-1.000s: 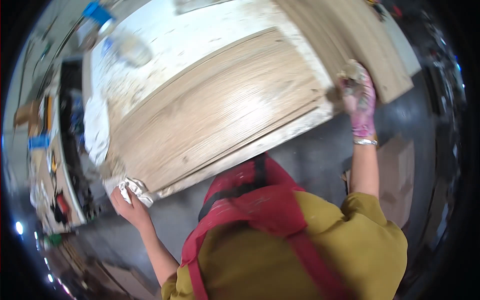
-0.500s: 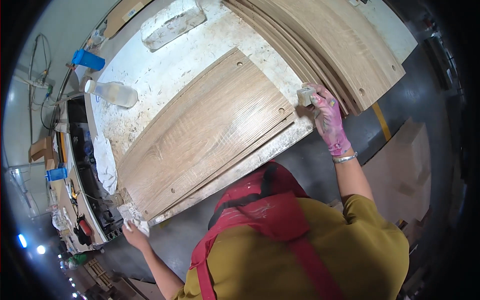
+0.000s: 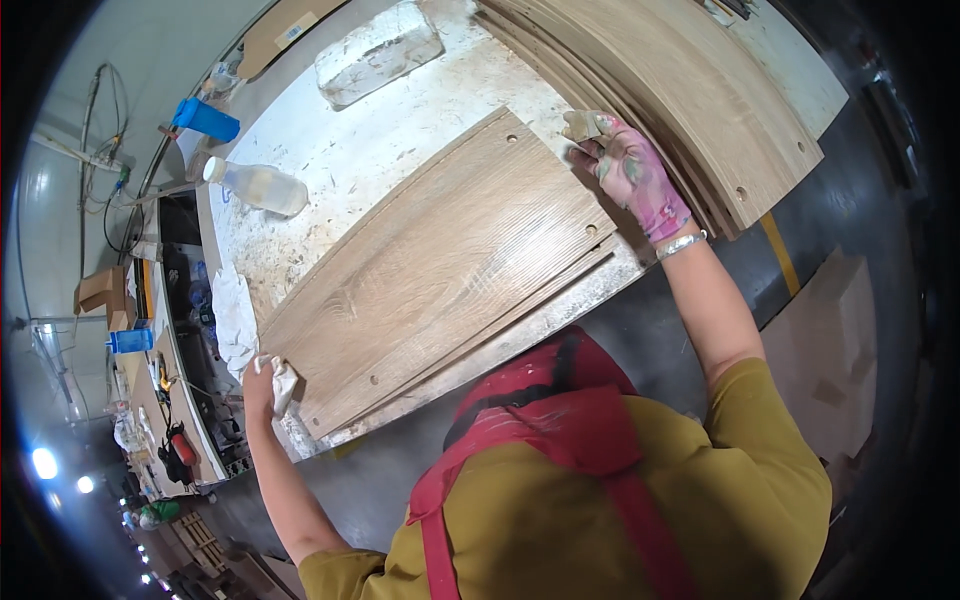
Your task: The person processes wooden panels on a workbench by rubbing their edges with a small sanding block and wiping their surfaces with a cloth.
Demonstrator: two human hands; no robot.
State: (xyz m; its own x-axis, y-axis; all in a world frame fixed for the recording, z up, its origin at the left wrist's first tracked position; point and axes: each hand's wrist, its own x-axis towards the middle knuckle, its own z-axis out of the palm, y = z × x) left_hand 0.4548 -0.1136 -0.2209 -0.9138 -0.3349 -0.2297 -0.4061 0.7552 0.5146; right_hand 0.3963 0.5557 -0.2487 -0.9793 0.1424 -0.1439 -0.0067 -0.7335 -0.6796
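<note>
A curved wood-grain panel [image 3: 440, 275] with holes near its corners lies on top of at least one more panel on the white worktable [image 3: 420, 125]. My left hand [image 3: 259, 388] is closed on a crumpled white cloth [image 3: 284, 384] at the panel's left end. My right hand [image 3: 640, 175], in a pink-stained glove, grips a small pale block [image 3: 580, 126] beyond the panel's right end. That hand is beside a stack of similar panels [image 3: 690, 95], and the block's lower side is hidden.
A clear plastic bottle [image 3: 262, 188] lies on the table's left part, near a white rag [image 3: 234, 315]. Farther back sits a whitish, smeared rectangular block [image 3: 380, 55]. A blue cup-like object [image 3: 207, 119] is at the table's left edge. Brown sheets [image 3: 825, 350] lie on the floor at right.
My left hand has moved up with the cloth from below the panel's corner to its left end. My right hand has moved farther back with the small block. The whole view has shifted slightly.
</note>
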